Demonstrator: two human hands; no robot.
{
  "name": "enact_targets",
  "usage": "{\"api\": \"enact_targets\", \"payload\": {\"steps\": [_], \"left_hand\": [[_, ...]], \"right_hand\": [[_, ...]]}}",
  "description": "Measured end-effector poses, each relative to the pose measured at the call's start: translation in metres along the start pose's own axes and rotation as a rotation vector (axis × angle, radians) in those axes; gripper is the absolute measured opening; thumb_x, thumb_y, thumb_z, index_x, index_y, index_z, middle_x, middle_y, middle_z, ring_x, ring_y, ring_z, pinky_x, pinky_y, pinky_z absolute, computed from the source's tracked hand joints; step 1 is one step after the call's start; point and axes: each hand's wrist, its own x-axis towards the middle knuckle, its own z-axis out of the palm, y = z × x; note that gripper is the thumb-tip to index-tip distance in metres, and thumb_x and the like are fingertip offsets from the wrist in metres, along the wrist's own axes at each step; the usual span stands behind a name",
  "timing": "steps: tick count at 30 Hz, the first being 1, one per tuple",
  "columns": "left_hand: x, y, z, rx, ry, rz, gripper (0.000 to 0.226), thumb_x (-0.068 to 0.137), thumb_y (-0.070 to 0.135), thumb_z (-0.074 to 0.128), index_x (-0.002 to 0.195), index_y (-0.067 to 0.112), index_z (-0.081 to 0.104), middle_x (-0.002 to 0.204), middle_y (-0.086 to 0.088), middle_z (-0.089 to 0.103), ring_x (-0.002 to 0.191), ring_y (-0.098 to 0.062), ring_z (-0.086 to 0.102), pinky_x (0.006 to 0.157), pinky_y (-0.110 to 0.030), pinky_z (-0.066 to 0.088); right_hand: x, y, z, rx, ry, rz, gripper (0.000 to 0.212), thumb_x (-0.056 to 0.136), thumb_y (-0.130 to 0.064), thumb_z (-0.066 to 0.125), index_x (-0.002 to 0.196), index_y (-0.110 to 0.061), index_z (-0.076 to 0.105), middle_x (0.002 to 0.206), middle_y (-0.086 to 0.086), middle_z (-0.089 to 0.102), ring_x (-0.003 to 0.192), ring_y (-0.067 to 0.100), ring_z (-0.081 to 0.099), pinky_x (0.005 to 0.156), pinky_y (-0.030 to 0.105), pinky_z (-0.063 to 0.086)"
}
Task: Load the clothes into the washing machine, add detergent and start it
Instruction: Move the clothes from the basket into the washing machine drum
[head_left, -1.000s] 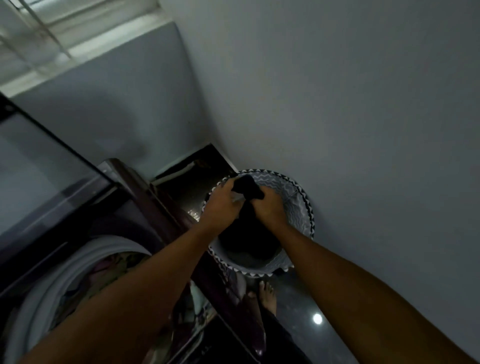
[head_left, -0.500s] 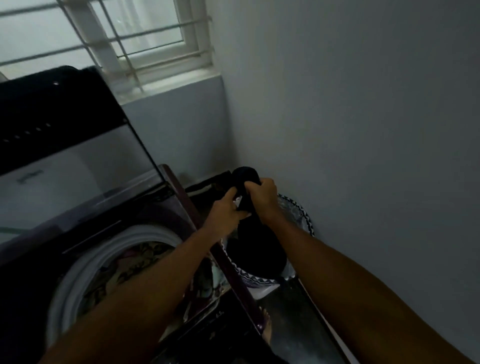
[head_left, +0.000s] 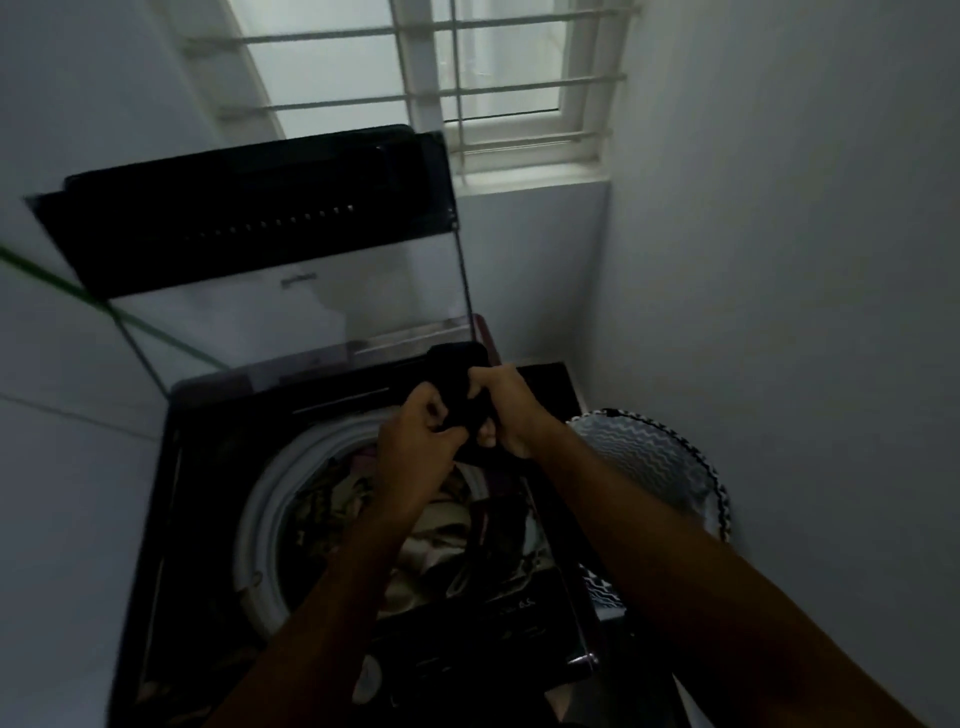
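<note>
left hand (head_left: 415, 439): clenched on black garment (head_left: 460, 382) | right hand (head_left: 506, 410): grasping same garment | above washer drum (head_left: 260, 519)

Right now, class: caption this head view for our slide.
Both hands hold a black garment above the open washing machine, beside the laundry basket.

Markings on lid (head_left: 298, 279) and control panel (head_left: 519, 608) too blurred to read.
</note>
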Motion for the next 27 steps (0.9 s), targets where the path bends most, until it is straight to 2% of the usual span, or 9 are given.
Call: {"api": "enact_targets", "payload": {"steps": [3,6,8,11,15,18,22,25,27], "left_hand": [[-0.003,-0.026,-0.014,0.091,-0.066,-0.083,0.022,0.080,0.020,0.072,0.094,0.017,0.057,0.088,0.001,0.066,0.082,-0.015,0.064,0.071,-0.029,0.051],[-0.002,-0.047,-0.024,0.153,-0.116,-0.146,0.019,0.084,0.028,0.071,0.098,0.020,0.063,0.098,0.000,0.070,0.091,-0.014,0.065,0.083,-0.029,0.053],[0.001,-0.054,-0.027,0.171,-0.082,-0.165,0.018,0.084,0.026,0.069,0.101,0.020,0.069,0.101,-0.001,0.071,0.096,-0.016,0.066,0.088,-0.031,0.053],[0.003,-0.059,-0.028,0.192,-0.065,-0.188,0.022,0.084,0.023,0.067,0.105,0.021,0.070,0.103,-0.002,0.071,0.099,-0.017,0.065,0.091,-0.033,0.052],[0.006,-0.060,-0.016,0.169,-0.133,-0.152,0.022,0.087,0.019,0.063,0.109,0.020,0.068,0.105,-0.002,0.070,0.099,-0.016,0.065,0.086,-0.034,0.055],[0.009,-0.052,-0.003,0.226,-0.188,-0.112,0.025,0.089,0.016,0.061,0.113,0.018,0.067,0.105,0.000,0.069,0.098,-0.015,0.064,0.079,-0.027,0.051],[0.015,-0.037,0.024,0.226,-0.272,-0.014,0.025,0.090,0.015,0.056,0.111,0.020,0.067,0.109,0.000,0.068,0.098,-0.015,0.063,0.086,-0.031,0.051],[0.018,-0.023,0.049,0.243,-0.301,0.104,0.023,0.091,0.013,0.051,0.110,0.019,0.063,0.109,-0.001,0.062,0.098,-0.017,0.059,0.081,-0.030,0.046],[0.018,-0.013,0.065,0.224,-0.312,0.137,0.024,0.088,0.011,0.055,0.110,0.020,0.062,0.107,0.000,0.060,0.098,-0.015,0.057,0.083,-0.030,0.047]], "right_hand": [[0.013,0.014,0.022,-0.116,0.016,0.035,0.010,0.066,-0.008,0.052,0.061,-0.011,0.045,0.055,0.008,0.041,0.035,0.017,0.031,0.040,0.020,0.027],[0.027,0.034,0.034,-0.326,0.051,0.072,0.003,0.071,-0.008,0.055,0.073,-0.008,0.052,0.069,0.015,0.048,0.040,0.019,0.040,0.042,0.022,0.035],[0.036,0.049,0.034,-0.527,0.042,0.138,0.012,0.077,-0.012,0.057,0.087,-0.005,0.055,0.077,0.015,0.054,0.049,0.025,0.051,0.043,0.025,0.044],[0.042,0.069,0.026,-0.746,-0.025,0.271,0.027,0.084,-0.018,0.062,0.105,-0.003,0.054,0.088,0.012,0.057,0.062,0.031,0.059,0.048,0.033,0.052],[0.043,0.078,0.019,-0.808,-0.038,0.272,0.032,0.081,-0.013,0.070,0.107,0.002,0.058,0.091,0.016,0.061,0.064,0.028,0.062,0.049,0.036,0.056],[0.040,0.073,0.013,-0.840,-0.050,0.220,0.036,0.079,-0.014,0.073,0.107,0.006,0.061,0.087,0.017,0.062,0.061,0.027,0.060,0.046,0.031,0.052],[0.031,0.054,-0.007,-0.856,0.005,0.046,0.021,0.085,-0.013,0.062,0.096,0.004,0.069,0.081,0.020,0.067,0.056,0.027,0.062,0.045,0.030,0.050],[0.024,0.046,-0.039,-0.902,0.205,-0.204,0.015,0.079,-0.018,0.070,0.089,-0.009,0.074,0.088,0.013,0.073,0.082,0.024,0.069,0.066,0.025,0.049],[0.020,0.048,-0.064,-0.871,0.292,-0.221,0.014,0.075,-0.022,0.074,0.087,-0.014,0.074,0.089,0.006,0.073,0.085,0.018,0.067,0.071,0.022,0.046]]}}
